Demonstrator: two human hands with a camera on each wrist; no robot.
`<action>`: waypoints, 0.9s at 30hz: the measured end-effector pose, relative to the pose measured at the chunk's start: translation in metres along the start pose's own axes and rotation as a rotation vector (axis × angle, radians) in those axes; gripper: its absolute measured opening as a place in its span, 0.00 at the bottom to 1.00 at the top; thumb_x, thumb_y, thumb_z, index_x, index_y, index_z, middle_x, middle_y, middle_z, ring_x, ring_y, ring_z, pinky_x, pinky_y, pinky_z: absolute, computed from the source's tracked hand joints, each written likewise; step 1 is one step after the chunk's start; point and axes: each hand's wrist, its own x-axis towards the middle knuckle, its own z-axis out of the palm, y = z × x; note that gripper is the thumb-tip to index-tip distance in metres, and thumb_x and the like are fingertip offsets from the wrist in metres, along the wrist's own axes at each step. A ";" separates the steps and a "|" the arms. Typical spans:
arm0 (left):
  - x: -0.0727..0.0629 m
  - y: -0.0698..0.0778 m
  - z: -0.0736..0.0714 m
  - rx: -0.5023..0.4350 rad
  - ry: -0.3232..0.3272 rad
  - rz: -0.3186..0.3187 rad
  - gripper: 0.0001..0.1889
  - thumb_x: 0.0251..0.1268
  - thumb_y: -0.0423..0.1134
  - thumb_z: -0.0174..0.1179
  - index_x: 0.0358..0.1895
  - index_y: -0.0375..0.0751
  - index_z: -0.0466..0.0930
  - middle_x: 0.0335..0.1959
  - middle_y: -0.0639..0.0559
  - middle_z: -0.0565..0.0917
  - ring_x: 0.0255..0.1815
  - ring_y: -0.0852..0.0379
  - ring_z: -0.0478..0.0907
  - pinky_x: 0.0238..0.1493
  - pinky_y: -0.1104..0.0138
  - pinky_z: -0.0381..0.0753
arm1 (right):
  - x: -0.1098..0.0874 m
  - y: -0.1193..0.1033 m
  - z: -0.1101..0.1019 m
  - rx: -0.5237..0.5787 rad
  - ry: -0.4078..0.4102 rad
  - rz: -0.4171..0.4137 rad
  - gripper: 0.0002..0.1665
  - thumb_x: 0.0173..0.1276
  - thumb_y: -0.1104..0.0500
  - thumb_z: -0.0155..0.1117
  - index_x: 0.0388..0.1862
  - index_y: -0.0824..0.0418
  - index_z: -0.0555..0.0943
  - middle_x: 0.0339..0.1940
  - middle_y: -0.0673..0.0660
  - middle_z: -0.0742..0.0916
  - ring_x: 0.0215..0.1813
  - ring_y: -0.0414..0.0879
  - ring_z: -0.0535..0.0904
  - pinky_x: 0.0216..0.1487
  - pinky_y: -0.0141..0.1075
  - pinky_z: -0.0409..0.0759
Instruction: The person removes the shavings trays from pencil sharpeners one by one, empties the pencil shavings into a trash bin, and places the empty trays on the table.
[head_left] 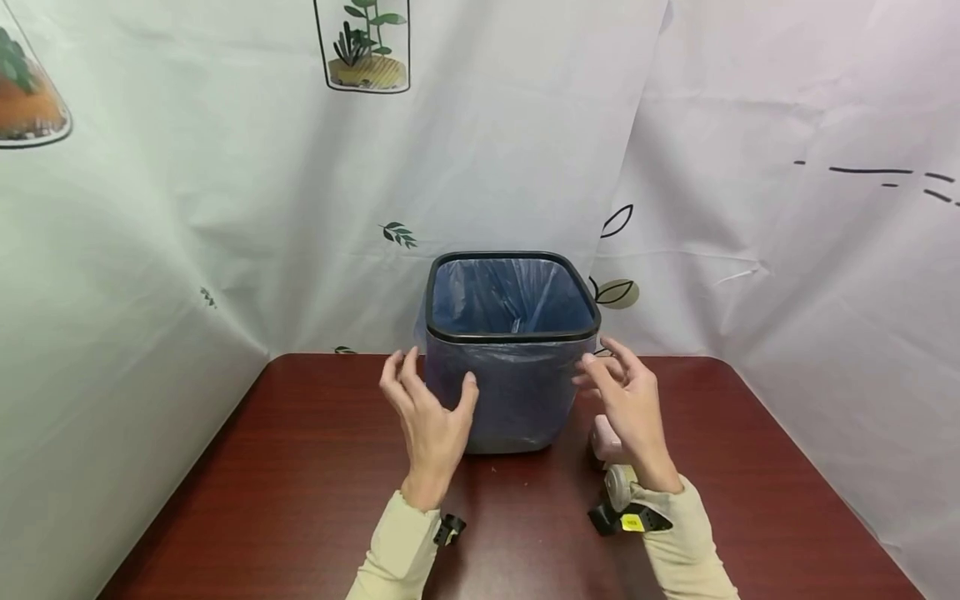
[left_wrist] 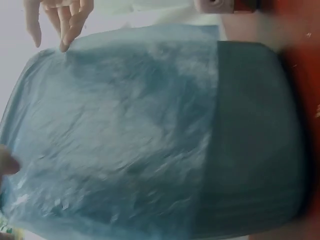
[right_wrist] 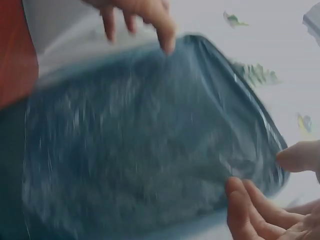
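The black-rimmed wastebasket point(head_left: 513, 338) in its translucent liner point(head_left: 521, 383) stands upright, far side, between left hand point(head_left: 432, 425), spread wide, and right hand point(head_left: 632, 408), nearer its top, fingers loosely parted.

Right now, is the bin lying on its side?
No, the bin stands upright on the red-brown table, its open top facing up.
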 end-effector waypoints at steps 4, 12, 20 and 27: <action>-0.013 0.000 0.011 -0.055 0.127 0.155 0.22 0.49 0.38 0.63 0.46 0.29 0.69 0.47 0.38 0.66 0.45 0.48 0.67 0.42 0.62 0.70 | 0.003 0.009 -0.016 -0.260 -0.087 0.013 0.25 0.65 0.49 0.59 0.56 0.61 0.74 0.41 0.61 0.85 0.40 0.48 0.83 0.39 0.36 0.80; -0.049 0.008 0.029 -0.127 -0.284 0.326 0.05 0.51 0.35 0.61 0.29 0.41 0.74 0.26 0.54 0.73 0.23 0.63 0.72 0.25 0.77 0.72 | 0.005 0.022 -0.036 -0.709 -0.350 0.078 0.19 0.62 0.51 0.61 0.45 0.64 0.78 0.39 0.58 0.84 0.41 0.50 0.79 0.41 0.44 0.76; -0.074 0.017 0.033 0.174 -1.261 0.232 0.17 0.56 0.53 0.60 0.44 0.48 0.75 0.32 0.58 0.75 0.29 0.64 0.72 0.27 0.70 0.72 | -0.001 0.024 -0.038 -0.794 -0.483 0.278 0.11 0.56 0.54 0.63 0.22 0.59 0.76 0.19 0.52 0.76 0.23 0.44 0.72 0.25 0.35 0.69; -0.083 0.018 0.039 0.182 -1.263 0.132 0.32 0.59 0.58 0.56 0.64 0.49 0.65 0.53 0.53 0.74 0.53 0.57 0.72 0.44 0.62 0.77 | -0.002 0.030 -0.038 -0.958 -0.602 0.304 0.11 0.49 0.53 0.68 0.22 0.60 0.80 0.19 0.51 0.78 0.23 0.44 0.72 0.25 0.37 0.71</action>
